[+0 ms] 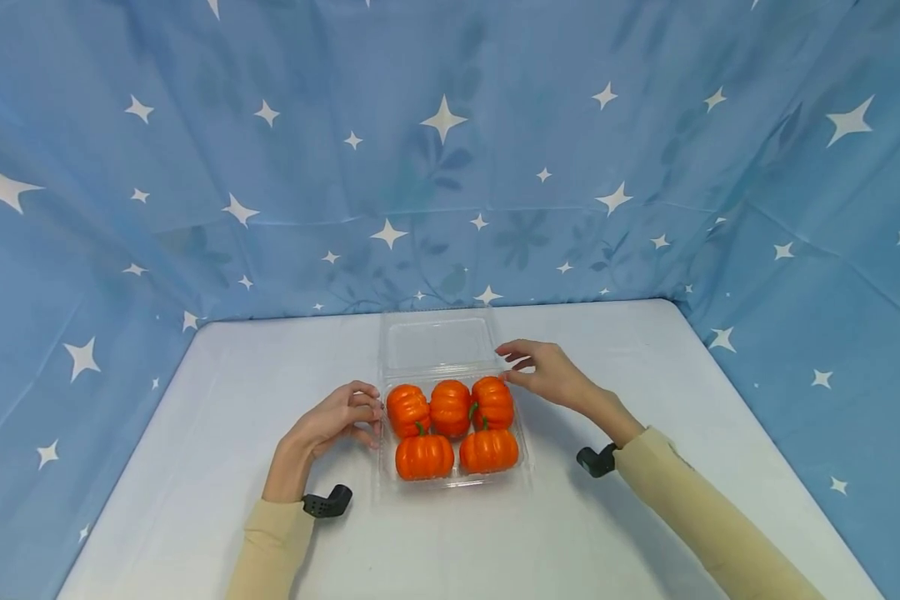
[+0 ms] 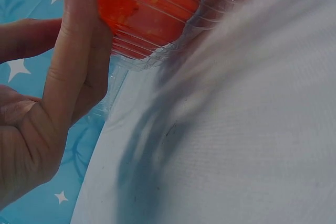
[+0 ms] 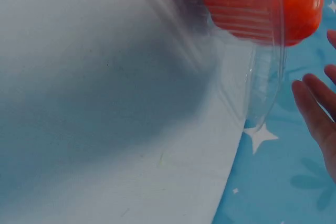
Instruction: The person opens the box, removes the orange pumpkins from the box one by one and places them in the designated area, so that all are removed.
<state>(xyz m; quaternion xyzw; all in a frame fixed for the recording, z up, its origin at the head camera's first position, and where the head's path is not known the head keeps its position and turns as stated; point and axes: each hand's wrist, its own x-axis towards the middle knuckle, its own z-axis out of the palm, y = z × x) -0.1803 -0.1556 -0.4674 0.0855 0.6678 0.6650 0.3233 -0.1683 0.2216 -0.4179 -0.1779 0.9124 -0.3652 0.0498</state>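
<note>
In the head view, a clear plastic container (image 1: 457,481) sits open on the white surface (image 1: 555,533), its lid (image 1: 441,344) laid back on the far side; five orange pumpkins (image 1: 450,408) fill it, three in the rear row and two in front, an arrangement that only this view shows; the left hand (image 1: 337,414) is at the container's left side, its fingers loosely bent and parted; the right hand (image 1: 551,371) is by the rear right corner, near the lid, its fingers relaxed and slightly spread, pinching nothing; a black device (image 1: 328,502) is on each wrist, below beige sleeves (image 1: 270,542); the left wrist view adds what the head view hides, the ridged outer wall of the container with orange showing through it, and the left fingers (image 2: 79,51) upright right beside that wall, though whether they touch it one cannot tell; the right wrist view shows a pumpkin rising above the rim and a gap between the container and the right fingers (image 3: 315,108), which hang apart from it before the blue curtain (image 3: 283,182); the head view alone gives that star-printed curtain's full spread behind the surface.
</note>
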